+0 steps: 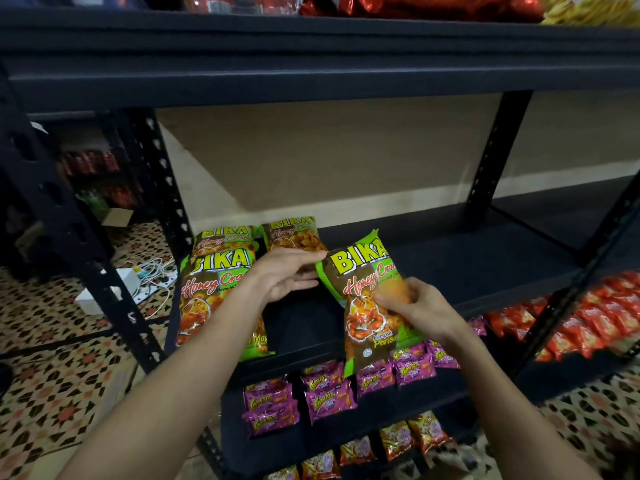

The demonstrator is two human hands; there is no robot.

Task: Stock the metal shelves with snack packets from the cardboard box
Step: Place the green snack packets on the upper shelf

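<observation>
Closest to you, your right hand (412, 306) is wrapped round the middle of the Honey Crab packet (370, 296), thumb across the front, carrying it tilted above the front edge of the middle shelf (467, 265). Your left hand (287, 275) comes in with straight, loose fingers, thumb up by the packet's top left corner. It looks like a steadying touch and not a real grip, though the contact point is hard to make out from this angle.

So here's the play: this is the placing step. Let the right hand do the carrying and use the left only to square the top edge. Don't squeeze the belly, because the packet is puffed with air and the crackers inside will crush.

Just beyond your left wrist lies the front packet (218, 289), flat and label up, hanging a little over the shelf lip. Behind it sit two back packets (294, 233), side by side. The bare patch just right of the front packet, under your hands, is the slot I'd aim for. Lay yours flat with the label facing you and the top toward the wall, then nudge it up beside its neighbour.

Push it far enough back that it won't tip onto the purple packets (329, 393) on the shelf below. The cardboard box isn't in view.
</observation>
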